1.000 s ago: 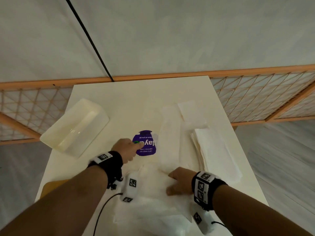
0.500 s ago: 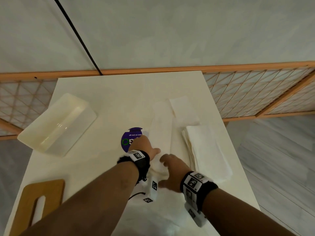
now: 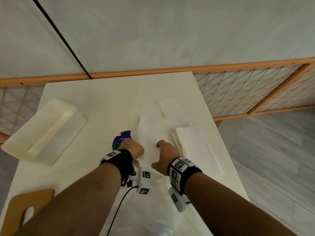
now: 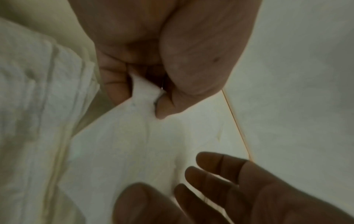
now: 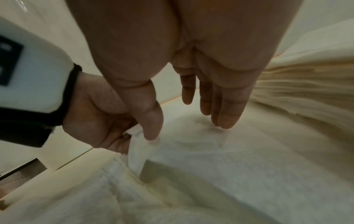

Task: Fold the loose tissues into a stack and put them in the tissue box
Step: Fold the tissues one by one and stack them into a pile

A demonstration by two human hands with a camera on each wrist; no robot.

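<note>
Pinching the tissue (image 3: 150, 147), the left hand (image 3: 134, 149) has advanced; right hand (image 3: 166, 155) now lies flat.

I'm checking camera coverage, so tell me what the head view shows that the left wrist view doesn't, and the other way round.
Only the head view shows the open white tissue box, the purple packet beside the left hand, the folded stack at the table's right, and the wooden board. Only the left wrist view shows the pinch itself: thumb and fingers nipping a corner of the loose tissue. Both show the right hand, fingers straight, on that tissue.
</note>
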